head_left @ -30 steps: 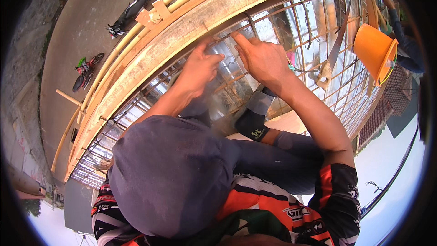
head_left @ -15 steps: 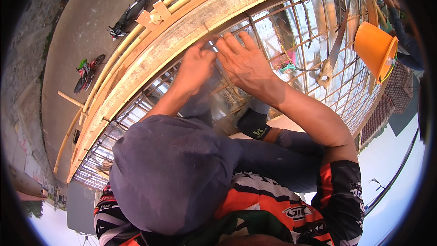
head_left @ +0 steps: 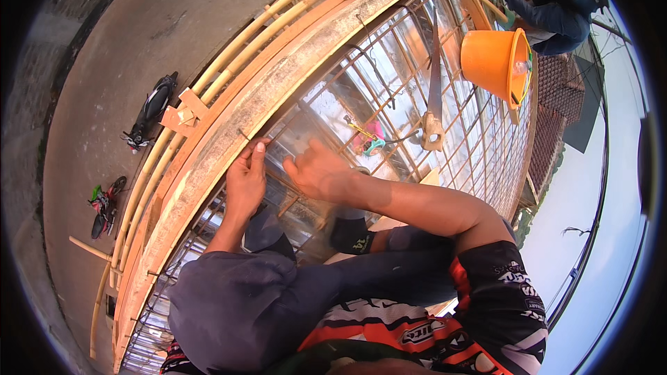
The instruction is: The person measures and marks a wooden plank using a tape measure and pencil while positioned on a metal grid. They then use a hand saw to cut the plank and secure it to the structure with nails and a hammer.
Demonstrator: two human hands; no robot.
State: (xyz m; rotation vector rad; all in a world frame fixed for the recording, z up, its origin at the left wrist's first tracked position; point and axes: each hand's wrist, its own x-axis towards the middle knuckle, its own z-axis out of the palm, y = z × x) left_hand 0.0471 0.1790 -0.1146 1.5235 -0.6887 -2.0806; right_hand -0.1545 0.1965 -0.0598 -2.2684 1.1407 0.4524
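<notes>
The orange bucket [head_left: 495, 61] sits on the steel bar grid [head_left: 445, 146], up and to the right of the person's hands, tipped so its mouth faces right. Something small and pale shows at its rim, too small to tell what it is. Just left of the bucket a handsaw [head_left: 433, 97] lies on the grid, blade pointing away and its wooden handle nearer the hands; beside that handle, toward the hands, a small pink and green item [head_left: 370, 140] rests on the bars.

The left hand [head_left: 246, 179] reaches up from the lower middle to the grid's near edge, where the bars meet the curved wooden formwork board [head_left: 292, 76]. Its fingers are pinched closed on a thin tie wire [head_left: 258, 139], the thumb and forefinger pointing up along it. The right hand [head_left: 321, 171] comes in from the right on a bent arm, just beside the left hand and on the bucket's side of it. It is blurred; the fingers look curled toward the same wire end, but whether they actually grip it I cannot tell.

Beyond the bucket, at the grid's far end, another person [head_left: 549, 7] crouches with both hands on the bars. Left of the board, down on the pavement, stand two parked motorbikes [head_left: 149, 114].
</notes>
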